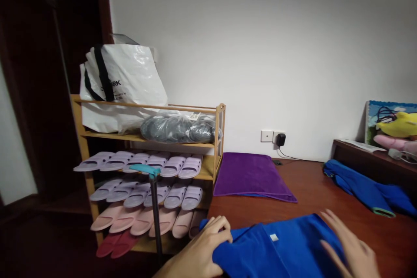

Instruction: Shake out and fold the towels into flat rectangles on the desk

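A white wall (260, 61) is rising behind a reddish-brown tabletop (309, 189), and a wooden shoe rack (207, 168) is standing at the left. On the tabletop's near side, a blue cloth (257, 252) is stretching left to right, its far corner pointing away and rightward; its near end is leaving view, so I cannot tell its full long axis. The left hand (208, 243) is curling closed on its left edge; the right hand (353, 243) is spreading wide at its right.

A wooden shoe rack (219, 139) stands by the wall (247, 52), with lilac, pink and red slippers (192, 198) lining its lower shelves. Its top shelf holds a white bag (135, 71) and a plastic-wrapped bundle (172, 128).
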Action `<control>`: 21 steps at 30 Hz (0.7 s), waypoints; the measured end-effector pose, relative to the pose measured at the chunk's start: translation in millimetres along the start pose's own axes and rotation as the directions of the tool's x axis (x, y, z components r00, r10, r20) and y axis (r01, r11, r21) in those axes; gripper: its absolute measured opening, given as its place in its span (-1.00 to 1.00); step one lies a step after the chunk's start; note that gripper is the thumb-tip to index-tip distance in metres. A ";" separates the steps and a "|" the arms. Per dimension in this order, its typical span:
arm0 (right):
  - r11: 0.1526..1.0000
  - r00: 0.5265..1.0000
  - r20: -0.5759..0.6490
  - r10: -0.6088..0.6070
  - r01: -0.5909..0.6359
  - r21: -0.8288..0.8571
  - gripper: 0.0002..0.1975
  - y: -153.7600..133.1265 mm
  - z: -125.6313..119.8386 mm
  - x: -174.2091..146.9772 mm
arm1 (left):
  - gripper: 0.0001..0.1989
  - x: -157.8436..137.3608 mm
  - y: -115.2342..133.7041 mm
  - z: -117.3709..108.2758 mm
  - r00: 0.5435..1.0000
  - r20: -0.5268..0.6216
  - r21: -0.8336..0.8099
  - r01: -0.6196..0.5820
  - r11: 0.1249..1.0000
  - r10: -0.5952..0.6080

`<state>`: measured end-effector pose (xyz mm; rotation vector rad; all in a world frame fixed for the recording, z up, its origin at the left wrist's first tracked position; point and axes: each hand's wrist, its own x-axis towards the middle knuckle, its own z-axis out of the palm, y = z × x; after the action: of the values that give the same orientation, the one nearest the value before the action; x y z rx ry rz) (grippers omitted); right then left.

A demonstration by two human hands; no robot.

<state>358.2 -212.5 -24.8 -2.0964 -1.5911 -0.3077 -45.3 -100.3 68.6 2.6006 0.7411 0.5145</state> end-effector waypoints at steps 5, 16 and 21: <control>0.995 0.915 0.390 -0.103 0.089 0.055 -0.41 -32.4 31.4 21.5 | -0.84 -9.3 -7.0 -12.9 0.995 0.102 -0.202 -0.002 0.979 0.023; 1.000 0.942 0.334 -0.019 0.022 -0.006 -0.31 -15.8 26.0 20.9 | -0.38 -43.5 -45.1 -39.5 0.956 0.238 -0.620 0.285 0.731 -0.171; 0.996 0.945 0.323 0.043 -0.017 -0.084 -0.29 3.4 28.8 17.8 | -0.36 -52.6 -31.6 -61.4 0.979 0.169 -0.625 0.196 0.756 -0.114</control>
<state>363.5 -183.7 -42.2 -2.3248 -1.7517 -0.0121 -127.4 -88.9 94.4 1.8899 0.5973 0.4524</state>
